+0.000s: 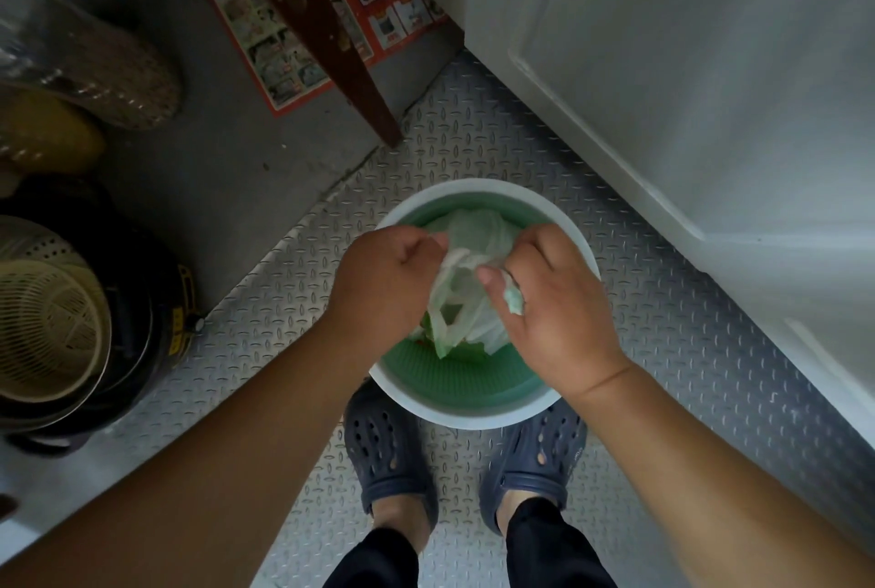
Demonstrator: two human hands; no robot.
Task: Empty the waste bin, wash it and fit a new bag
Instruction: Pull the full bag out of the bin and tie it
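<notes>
A round waste bin (466, 417) with a white rim and green inside stands on the floor just in front of my feet. A thin pale plastic bag (468, 303) lies bunched up inside it, with some waste showing under it. My left hand (379, 284) pinches the bag's left handle over the bin's left side. My right hand (554, 303) grips the bag's right part, and a bit of plastic sticks out between its fingers. Both hands are above the bin's mouth.
A white appliance (686, 90) fills the right side. A wooden leg (341, 47) slants down behind the bin over an advertising flyer (293, 42). At left sit a black pot with stacked baskets (52, 327) and woven items (104, 66). Checker-plate flooring (672, 313) surrounds the bin.
</notes>
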